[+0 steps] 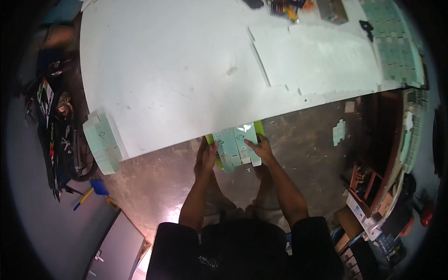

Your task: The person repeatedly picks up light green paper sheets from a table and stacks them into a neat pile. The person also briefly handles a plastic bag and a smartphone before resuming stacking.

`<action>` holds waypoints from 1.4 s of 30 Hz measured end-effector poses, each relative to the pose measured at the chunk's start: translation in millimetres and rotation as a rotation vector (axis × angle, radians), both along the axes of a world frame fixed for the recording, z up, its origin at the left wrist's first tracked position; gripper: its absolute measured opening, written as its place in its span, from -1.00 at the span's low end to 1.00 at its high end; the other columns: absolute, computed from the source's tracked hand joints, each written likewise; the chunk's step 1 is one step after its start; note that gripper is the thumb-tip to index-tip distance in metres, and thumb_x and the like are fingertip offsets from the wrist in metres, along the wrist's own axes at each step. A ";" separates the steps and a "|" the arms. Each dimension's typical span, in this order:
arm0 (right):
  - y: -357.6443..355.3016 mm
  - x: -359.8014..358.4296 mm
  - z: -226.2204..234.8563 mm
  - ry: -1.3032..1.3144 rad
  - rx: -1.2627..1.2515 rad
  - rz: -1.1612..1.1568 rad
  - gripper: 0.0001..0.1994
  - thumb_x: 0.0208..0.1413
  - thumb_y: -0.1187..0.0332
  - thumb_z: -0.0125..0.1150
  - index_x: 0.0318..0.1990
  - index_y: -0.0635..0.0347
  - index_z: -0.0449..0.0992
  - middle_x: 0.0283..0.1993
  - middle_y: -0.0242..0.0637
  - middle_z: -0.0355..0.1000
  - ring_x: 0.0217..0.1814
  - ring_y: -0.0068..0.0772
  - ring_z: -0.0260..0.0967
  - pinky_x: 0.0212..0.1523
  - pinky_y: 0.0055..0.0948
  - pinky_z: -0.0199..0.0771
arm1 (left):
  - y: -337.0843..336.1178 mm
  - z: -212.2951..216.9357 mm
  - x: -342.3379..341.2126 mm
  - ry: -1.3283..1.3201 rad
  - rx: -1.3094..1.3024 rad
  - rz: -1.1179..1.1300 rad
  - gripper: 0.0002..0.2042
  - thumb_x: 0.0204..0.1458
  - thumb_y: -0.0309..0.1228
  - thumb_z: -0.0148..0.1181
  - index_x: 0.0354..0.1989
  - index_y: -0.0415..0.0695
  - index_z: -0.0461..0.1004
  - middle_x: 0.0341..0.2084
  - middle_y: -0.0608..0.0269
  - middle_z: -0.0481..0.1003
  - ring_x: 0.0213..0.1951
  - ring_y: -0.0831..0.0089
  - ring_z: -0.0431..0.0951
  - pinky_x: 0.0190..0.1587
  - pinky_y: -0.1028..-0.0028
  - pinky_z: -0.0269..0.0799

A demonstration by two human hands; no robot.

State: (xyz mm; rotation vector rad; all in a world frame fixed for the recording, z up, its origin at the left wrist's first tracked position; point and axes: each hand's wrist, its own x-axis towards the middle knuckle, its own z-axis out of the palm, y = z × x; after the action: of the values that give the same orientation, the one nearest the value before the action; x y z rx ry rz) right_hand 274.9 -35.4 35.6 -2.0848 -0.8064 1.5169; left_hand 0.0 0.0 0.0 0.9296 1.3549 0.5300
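Note:
Both hands hold a pale green flat carton blank [228,144] in front of me, just off the near edge of the white table [163,84]. My left hand [208,155] grips its left side, with the thumb over the printed face. At its right side is my right hand [261,148], thumb laid on the face and fingers behind. Cut flaps stick out along the blank's lower edge. Behind it something bright yellow-green [259,127] shows at both sides; its kind is hidden.
Pale green carton pieces [103,142] overhang the table's left corner. White card sheets [317,60] and rows of green cartons [396,51] lie at the right. A bicycle [70,135] and a blue dustpan [99,187] are at the left. A carton scrap [339,132] lies on the floor.

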 end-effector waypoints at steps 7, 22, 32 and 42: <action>4.9 8.1 -40.8 0.120 0.007 -0.075 -0.31 -0.13 -0.05 0.67 -0.07 0.48 0.66 -0.11 0.06 0.67 -0.09 -0.08 0.66 -0.02 -0.19 0.63 | -14.7 -28.6 30.0 -0.113 -0.278 0.296 -0.39 0.35 -0.02 0.18 0.30 -0.37 0.39 0.12 0.02 0.54 0.14 0.27 0.54 0.24 0.32 0.41; -36.5 -31.3 -5.1 -0.289 0.229 0.062 0.08 -0.21 0.17 0.77 0.44 0.29 0.18 0.29 0.05 0.43 0.32 0.07 0.42 0.31 -0.06 0.47 | -33.6 13.2 44.7 0.459 0.199 -0.083 -0.12 -0.06 -0.27 0.64 0.37 -0.34 0.23 0.12 -0.15 0.53 0.12 0.03 0.59 0.15 0.18 0.54; -29.7 -51.5 2.9 0.015 0.174 -0.031 0.10 -0.20 0.14 0.75 0.49 0.31 0.21 0.34 0.05 0.44 0.37 -0.05 0.44 0.39 -0.16 0.41 | -7.0 31.8 43.3 0.180 -0.075 -0.100 -0.28 0.01 -0.27 0.60 0.31 -0.26 0.39 0.10 0.03 0.59 0.12 0.25 0.59 0.18 0.26 0.50; -154.7 -68.5 255.1 -0.627 0.309 0.064 0.02 -0.12 0.02 0.67 0.42 0.42 0.27 0.35 0.35 0.34 0.33 0.25 0.38 0.23 0.02 0.41 | -71.2 164.4 34.0 -0.350 -0.469 -0.217 -0.52 0.09 -0.57 0.38 0.21 -0.34 0.45 0.04 0.15 0.58 0.10 0.38 0.55 0.19 0.32 0.47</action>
State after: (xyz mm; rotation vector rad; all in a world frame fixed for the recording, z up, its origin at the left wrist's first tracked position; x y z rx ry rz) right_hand 206.4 -190.1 290.7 -2.3135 -1.2422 0.6837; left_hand 34.0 -71.2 164.4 0.5560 0.9848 0.1804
